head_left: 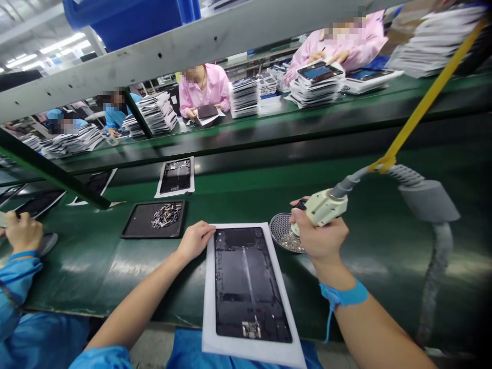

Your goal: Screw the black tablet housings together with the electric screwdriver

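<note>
My right hand is wrapped round a pale corded electric screwdriver, its thumb and fingers closed. The screwdriver's lower end is over a round perforated dish holding small screws; my hand hides part of the dish. With closed fingers, my left hand grips the upper left corner of an opened black tablet and the white sheet under it. The tablet lies flat with its inside facing up, and the sheet's near end overhangs the bench edge. A blue wrist strap circles my right wrist.
Left of the sheet stands a black tray with a heap of small metal parts. Another opened tablet lies farther back. A yellow strap suspends the screwdriver cable. A co-worker's hand is at far left. Paper-wrapped stacks stand across the line.
</note>
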A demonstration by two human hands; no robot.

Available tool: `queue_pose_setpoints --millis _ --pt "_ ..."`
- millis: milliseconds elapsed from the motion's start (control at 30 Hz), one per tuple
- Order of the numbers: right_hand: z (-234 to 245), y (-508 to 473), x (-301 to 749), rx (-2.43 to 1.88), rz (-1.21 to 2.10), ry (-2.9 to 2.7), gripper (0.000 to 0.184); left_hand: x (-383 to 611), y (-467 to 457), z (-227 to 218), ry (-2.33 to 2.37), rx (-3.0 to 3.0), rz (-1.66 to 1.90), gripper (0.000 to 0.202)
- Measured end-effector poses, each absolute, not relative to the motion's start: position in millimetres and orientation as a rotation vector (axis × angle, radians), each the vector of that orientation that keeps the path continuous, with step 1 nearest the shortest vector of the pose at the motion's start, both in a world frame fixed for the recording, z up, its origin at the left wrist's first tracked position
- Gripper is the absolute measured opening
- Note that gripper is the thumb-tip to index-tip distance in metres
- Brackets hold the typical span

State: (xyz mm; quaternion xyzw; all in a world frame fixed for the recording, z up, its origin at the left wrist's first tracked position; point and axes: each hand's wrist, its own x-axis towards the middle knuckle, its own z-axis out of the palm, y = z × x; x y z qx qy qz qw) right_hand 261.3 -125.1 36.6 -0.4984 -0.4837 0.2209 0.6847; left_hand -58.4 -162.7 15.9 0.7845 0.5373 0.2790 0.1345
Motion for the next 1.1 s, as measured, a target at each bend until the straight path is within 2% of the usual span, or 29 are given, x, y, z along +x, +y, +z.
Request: queue_pose_setpoints --millis 167,467,567,633,800,1100 --pt "40 -128 259 -1.117 0.497 -1.096 0.033 -53 -165 10 1.633 2.477 0.552 0.027" --pt "48 -131 257 -1.088 0.501 -1.093 0.029 -23 -190 25 1.866 2.581 0.040 0.024" --pt "50 -131 256 -1.078 0.503 -1.088 0.024 -20 -200 27 1.857 2.642 0.031 0.044" --pt "50 -131 255 -1.064 0.516 -1.089 0.023 -21 -201 29 1.855 2.634 0.015 0.048" --pt "48 -130 255 -1.060 0.530 -1.117 0.027 -24 -194 31 1.754 2.617 0.014 0.040" --pt "43 -129 253 -1.060 0.543 -1.145 0.026 -31 -192 15 1.752 2.574 0.395 0.030"
